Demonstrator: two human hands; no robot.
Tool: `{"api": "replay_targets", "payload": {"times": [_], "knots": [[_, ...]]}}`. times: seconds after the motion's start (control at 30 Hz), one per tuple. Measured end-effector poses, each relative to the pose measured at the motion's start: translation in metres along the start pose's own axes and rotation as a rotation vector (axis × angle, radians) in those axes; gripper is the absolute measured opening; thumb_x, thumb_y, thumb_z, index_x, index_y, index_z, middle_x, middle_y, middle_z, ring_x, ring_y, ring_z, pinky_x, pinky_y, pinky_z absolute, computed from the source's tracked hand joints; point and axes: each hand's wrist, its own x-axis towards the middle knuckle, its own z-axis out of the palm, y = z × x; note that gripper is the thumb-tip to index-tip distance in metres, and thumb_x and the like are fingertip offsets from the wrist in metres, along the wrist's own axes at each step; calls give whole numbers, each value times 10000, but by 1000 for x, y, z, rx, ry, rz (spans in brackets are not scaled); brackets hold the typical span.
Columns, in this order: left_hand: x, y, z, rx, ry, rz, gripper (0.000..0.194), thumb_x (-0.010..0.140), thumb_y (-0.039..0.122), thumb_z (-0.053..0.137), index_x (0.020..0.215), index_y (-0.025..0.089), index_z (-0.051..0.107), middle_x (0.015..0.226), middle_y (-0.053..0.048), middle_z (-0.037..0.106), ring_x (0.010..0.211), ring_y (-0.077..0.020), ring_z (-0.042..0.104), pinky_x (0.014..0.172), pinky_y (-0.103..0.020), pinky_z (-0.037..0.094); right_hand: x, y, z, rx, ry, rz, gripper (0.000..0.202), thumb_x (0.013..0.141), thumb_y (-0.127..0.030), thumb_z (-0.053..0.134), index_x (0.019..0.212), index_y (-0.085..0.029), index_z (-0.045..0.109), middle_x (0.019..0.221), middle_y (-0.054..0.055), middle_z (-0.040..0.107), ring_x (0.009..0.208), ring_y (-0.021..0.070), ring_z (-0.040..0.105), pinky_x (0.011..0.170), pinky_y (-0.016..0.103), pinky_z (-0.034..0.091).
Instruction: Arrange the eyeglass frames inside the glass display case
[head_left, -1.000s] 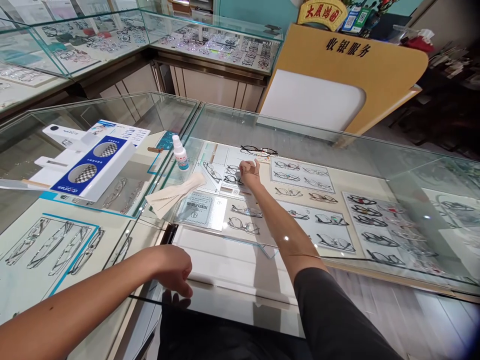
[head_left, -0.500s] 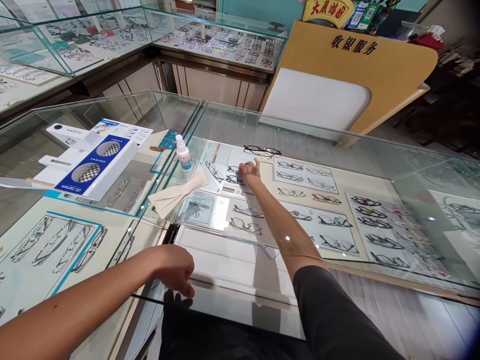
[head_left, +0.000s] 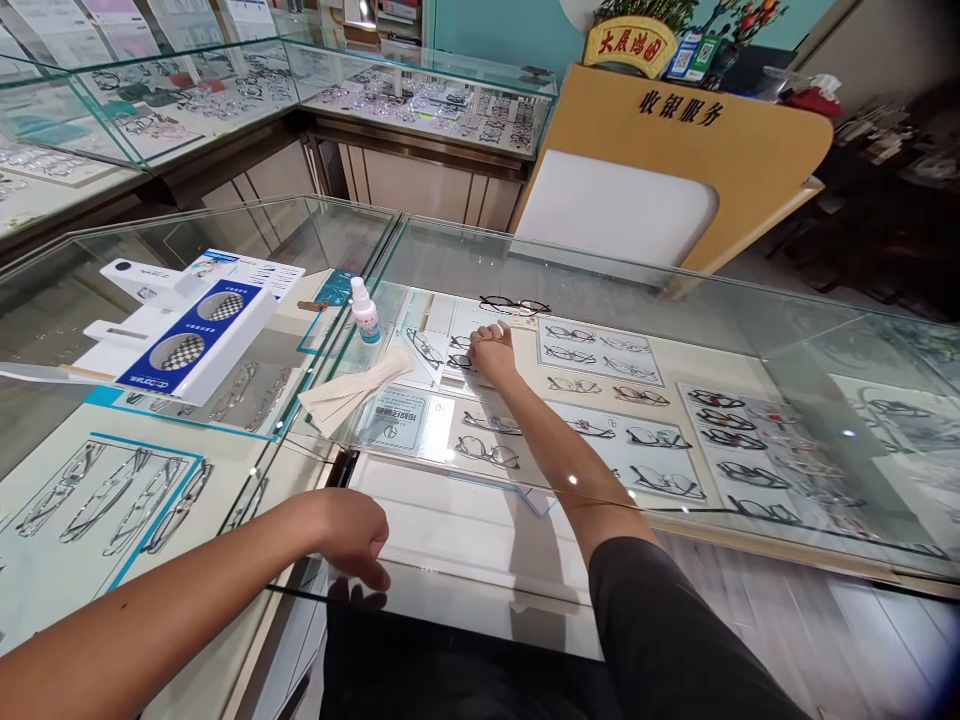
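My right hand is seen through the glass top of the display case, its fingers curled over a pair of dark-framed eyeglasses. Whether those fingers grip the frame is hidden. Just behind the hand lies another dark pair of eyeglasses. Closer to me, my left hand is bent at the wrist with fingers curled downward near the case's front edge, nothing visible in them. Left of my right hand are a tilted pair of eyeglasses, a beige cleaning cloth and a white spray bottle.
An unfolded blue-and-white box lies on the glass at left. Trays of eyeglasses fill the case to the right. Further off are more glass showcases and a yellow counter with a sign on it.
The view has shifted slightly. The fingers of my right hand, one of which stood raised, are now more drawn in over the eyeglasses. My left hand has stayed in place.
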Motion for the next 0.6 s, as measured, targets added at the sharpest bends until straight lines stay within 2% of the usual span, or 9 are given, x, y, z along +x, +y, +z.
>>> {"api": "replay_targets", "payload": {"times": [0.1,0.23,0.4,0.5,0.6], "knots": [[1,-1,1,5,8,27,418,830,577,771,696,222,594,825,-17,732,734,-215,597,630,-346,368,-21,-25,-13,-41,27,-111,286,1072,-197,419,1077,-149,701,1156,172,683,1129,305,531,1139,499,368],[3,-2,3,21,4,35,390,834,568,761,713,225,620,839,3,760,756,-204,613,646,-336,388,-59,-74,-18,-50,-34,-390,309,1079,-128,422,1003,-139,722,985,143,699,926,256,538,877,406,371],[8,-4,10,39,12,52,357,828,564,747,744,228,660,866,-3,787,767,-212,636,654,-334,404,-126,-129,-22,71,-174,-713,219,1072,-194,563,894,-167,688,888,76,702,802,202,535,769,363,349],[10,-5,13,55,65,71,374,818,576,744,733,225,647,843,-16,777,738,-220,624,651,-338,395,-175,-148,-40,218,-225,-715,230,1050,-237,638,824,-193,639,862,27,707,754,173,550,716,337,361],[8,-4,12,60,60,70,363,839,554,748,732,225,639,819,-12,772,721,-215,612,666,-337,396,-215,-158,-78,351,-215,-733,324,1078,-310,608,771,-206,600,760,2,666,660,154,514,636,322,348]]}}
